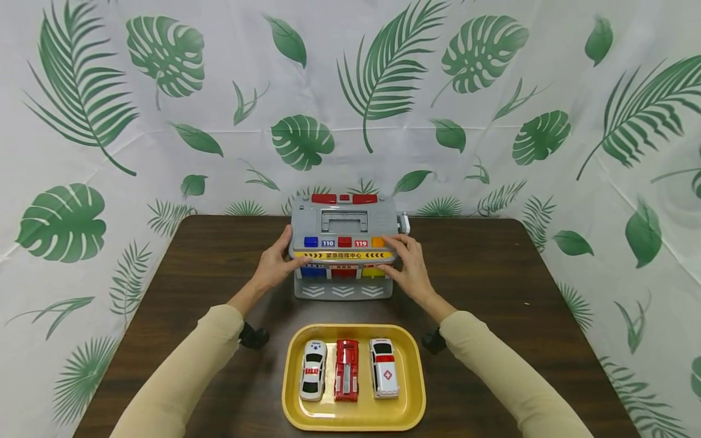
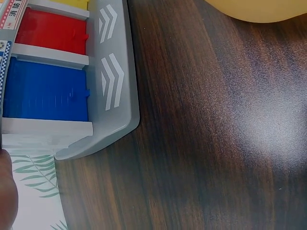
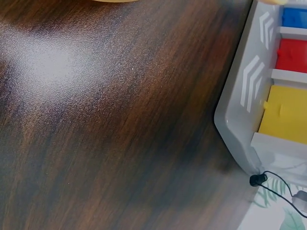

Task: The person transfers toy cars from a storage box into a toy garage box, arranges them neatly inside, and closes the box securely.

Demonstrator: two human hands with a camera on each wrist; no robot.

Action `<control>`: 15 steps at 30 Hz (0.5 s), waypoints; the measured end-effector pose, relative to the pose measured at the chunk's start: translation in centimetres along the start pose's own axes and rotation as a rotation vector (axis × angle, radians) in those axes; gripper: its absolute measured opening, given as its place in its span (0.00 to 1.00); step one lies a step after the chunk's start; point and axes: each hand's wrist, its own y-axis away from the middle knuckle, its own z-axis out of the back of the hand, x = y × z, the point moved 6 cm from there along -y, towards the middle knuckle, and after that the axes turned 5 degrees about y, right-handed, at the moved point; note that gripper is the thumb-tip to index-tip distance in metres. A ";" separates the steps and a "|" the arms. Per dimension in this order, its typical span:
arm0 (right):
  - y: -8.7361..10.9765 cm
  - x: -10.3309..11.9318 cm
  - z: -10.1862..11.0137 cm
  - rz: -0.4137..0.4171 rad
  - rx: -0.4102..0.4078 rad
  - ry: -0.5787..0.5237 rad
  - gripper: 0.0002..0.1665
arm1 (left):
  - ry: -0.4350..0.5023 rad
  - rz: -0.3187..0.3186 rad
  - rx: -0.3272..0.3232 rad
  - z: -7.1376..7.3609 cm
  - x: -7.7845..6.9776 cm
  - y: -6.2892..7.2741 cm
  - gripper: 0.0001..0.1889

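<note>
A grey toy garage point(image 1: 344, 291) stands on the dark wooden table, with a blue, a red and a yellow door along its front. My left hand point(image 1: 272, 266) grips its left front corner, thumb across the front edge and fingers along the side. At the other corner my right hand point(image 1: 412, 269) holds the roof edge, fingers over the orange button point(image 1: 378, 242) and thumb beneath. The left wrist view shows the blue door point(image 2: 48, 91) closed, with part of a hand at the left border. In the right wrist view the yellow door point(image 3: 288, 115) is closed too.
Nearer me, a yellow tray point(image 1: 287, 389) carries a white police car point(image 1: 313, 371), a red fire truck point(image 1: 346, 371) and a white ambulance point(image 1: 384, 370). A white crank point(image 1: 404, 223) sticks out at the garage's right. A leaf-patterned cloth point(image 1: 235, 170) hangs behind the table point(image 1: 482, 304).
</note>
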 end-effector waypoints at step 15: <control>0.1 -0.3 -0.2 0.044 -0.040 0.028 0.37 | -0.015 0.007 0.005 0.0 0.0 -0.1 0.46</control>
